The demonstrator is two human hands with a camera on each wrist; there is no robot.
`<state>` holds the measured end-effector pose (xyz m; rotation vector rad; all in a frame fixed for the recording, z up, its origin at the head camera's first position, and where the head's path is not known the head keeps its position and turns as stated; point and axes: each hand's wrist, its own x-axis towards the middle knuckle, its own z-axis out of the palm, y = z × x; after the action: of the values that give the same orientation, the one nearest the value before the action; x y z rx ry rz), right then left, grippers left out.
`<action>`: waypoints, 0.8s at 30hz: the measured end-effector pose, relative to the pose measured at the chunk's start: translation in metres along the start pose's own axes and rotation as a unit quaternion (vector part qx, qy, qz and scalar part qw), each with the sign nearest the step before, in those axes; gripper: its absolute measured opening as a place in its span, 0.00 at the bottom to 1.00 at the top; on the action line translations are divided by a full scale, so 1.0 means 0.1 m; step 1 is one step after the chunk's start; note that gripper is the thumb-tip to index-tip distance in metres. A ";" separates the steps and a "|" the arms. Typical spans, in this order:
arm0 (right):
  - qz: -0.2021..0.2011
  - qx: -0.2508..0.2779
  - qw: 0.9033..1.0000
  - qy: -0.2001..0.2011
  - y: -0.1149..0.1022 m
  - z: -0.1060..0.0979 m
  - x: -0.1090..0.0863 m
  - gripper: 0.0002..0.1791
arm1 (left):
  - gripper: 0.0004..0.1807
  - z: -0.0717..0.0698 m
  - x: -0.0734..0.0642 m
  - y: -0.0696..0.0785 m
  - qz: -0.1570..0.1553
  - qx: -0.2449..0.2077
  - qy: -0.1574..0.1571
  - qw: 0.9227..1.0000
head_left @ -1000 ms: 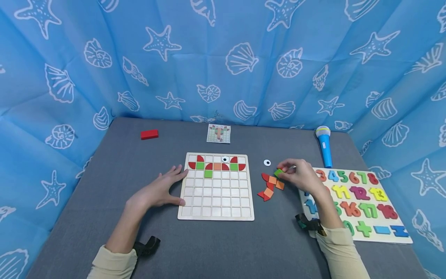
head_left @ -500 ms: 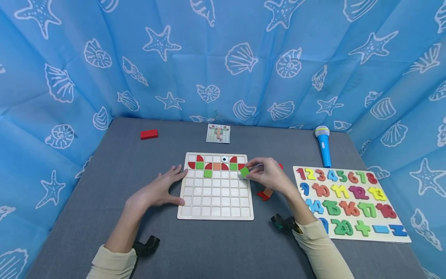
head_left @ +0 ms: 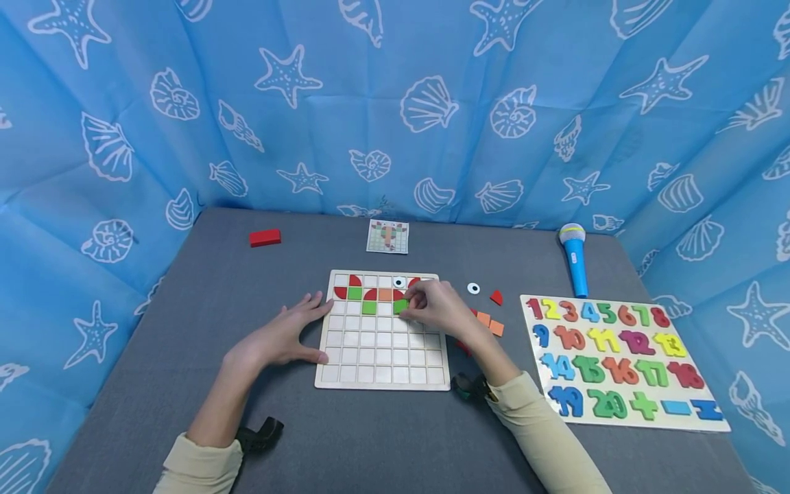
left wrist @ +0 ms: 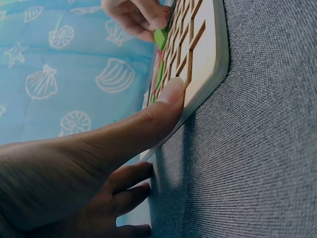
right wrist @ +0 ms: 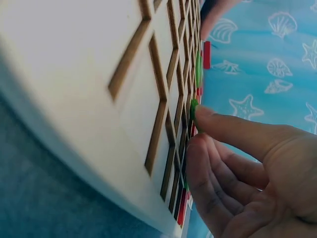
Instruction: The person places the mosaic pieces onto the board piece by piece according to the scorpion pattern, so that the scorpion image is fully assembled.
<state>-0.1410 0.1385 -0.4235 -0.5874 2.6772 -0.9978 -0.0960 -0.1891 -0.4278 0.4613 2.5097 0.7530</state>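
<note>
A pale wooden grid board (head_left: 383, 374) lies on the grey table, with red, green and orange tiles and a white eye tile in its upper rows. My right hand (head_left: 441, 309) pinches a green square tile (head_left: 400, 307) between thumb and fingertips over the third row, below a red quarter-round tile. The right wrist view shows this green tile (right wrist: 193, 109) at the grid; whether it is fully seated I cannot tell. My left hand (head_left: 280, 336) rests at the board's left edge, fingers spread, its thumb (left wrist: 171, 94) on the rim. The right hand hides some upper-right tiles.
Right of the board lie loose orange tiles (head_left: 496, 328), a red quarter-round tile (head_left: 496, 297) and an eye tile (head_left: 473, 288). A number board (head_left: 623, 360), blue microphone (head_left: 575, 264), pattern card (head_left: 387, 237) and red block (head_left: 265, 238) surround the work.
My right hand has carried the green tile leftward from the loose pile to the board's third row. The left hand has stayed at the board's edge.
</note>
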 end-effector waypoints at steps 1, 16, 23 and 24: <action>-0.002 -0.006 1.000 -0.001 -0.01 0.01 0.00 0.14 | 0.62 0.00 0.00 0.00 0.001 0.001 0.000 1.000; -0.009 0.000 1.000 0.012 0.09 -0.12 -0.05 0.14 | 0.62 0.01 0.02 0.02 -0.003 0.001 -0.004 1.000; 0.040 0.010 0.997 0.059 0.42 -0.35 -0.15 0.14 | 0.63 0.02 0.03 -0.03 0.007 -0.002 -0.003 1.000; 0.046 0.008 0.997 0.065 0.46 -0.39 -0.17 0.14 | 0.62 0.02 0.03 -0.03 0.005 0.000 -0.003 1.000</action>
<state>-0.1525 0.2003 -0.4244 -0.4040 2.7762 -1.0653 -0.0976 -0.1892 -0.4320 0.4752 2.5034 0.7543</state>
